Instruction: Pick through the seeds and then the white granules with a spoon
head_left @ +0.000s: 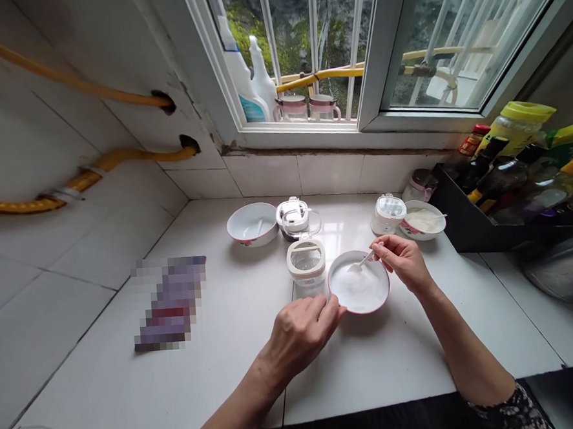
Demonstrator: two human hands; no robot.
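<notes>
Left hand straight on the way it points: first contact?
Likely the near bowl of white powder; the left hand is at its near-left rim. Depth is unclear, so it might push the bowl or slip underneath.

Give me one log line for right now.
left hand: on bowl, near-left rim | right hand: pinching spoon | spoon: head at white powder, inside bowl | clear jar: beside bowl, left side

Spoon (365, 259) in right hand (404, 260)

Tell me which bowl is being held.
The front bowl of white powder: the left hand grips its rim. The left bowl and right bowl stand untouched.
</notes>
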